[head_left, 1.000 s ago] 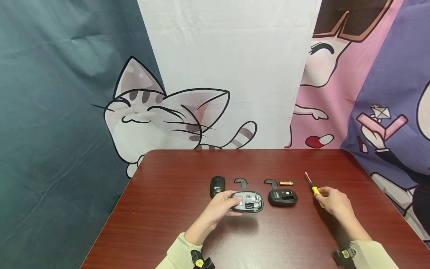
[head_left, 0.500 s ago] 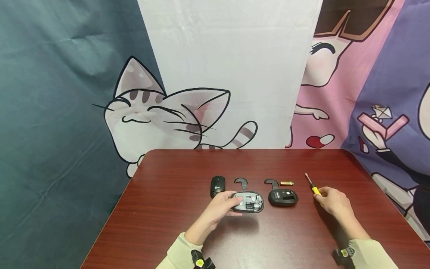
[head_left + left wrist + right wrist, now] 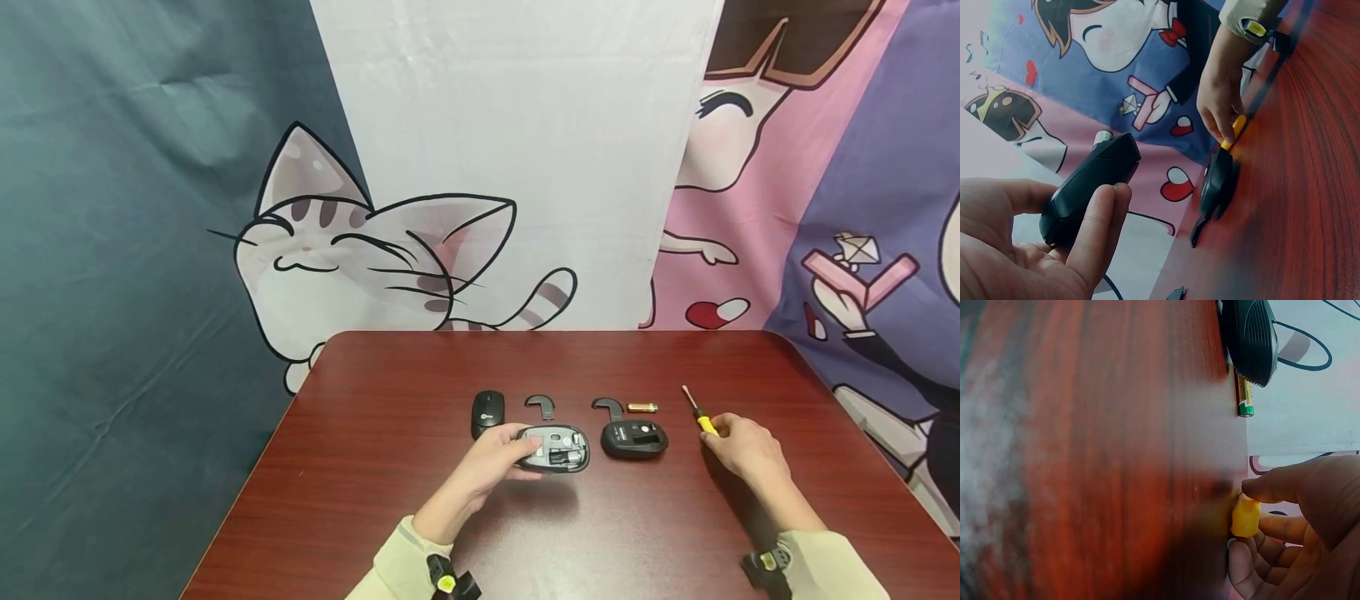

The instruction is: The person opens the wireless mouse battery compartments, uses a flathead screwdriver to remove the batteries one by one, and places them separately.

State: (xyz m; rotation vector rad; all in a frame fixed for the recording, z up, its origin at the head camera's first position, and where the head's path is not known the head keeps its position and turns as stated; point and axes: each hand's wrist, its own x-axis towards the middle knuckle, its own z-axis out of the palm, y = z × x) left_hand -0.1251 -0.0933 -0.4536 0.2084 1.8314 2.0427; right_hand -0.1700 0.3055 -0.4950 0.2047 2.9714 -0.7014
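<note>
My L hand pinches the opened mouse by one end, above the tabletop; prob. light, stiff & a bit slick, insides maybe fragile, so outer edges only. My R hand grips the screwdriver by its yellow end, tip pointing away; prob. light, rigid.

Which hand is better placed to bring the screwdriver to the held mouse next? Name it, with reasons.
Likely the right hand: it grips the yellow-handled screwdriver, while the left hand is occupied holding the mouse.
</note>
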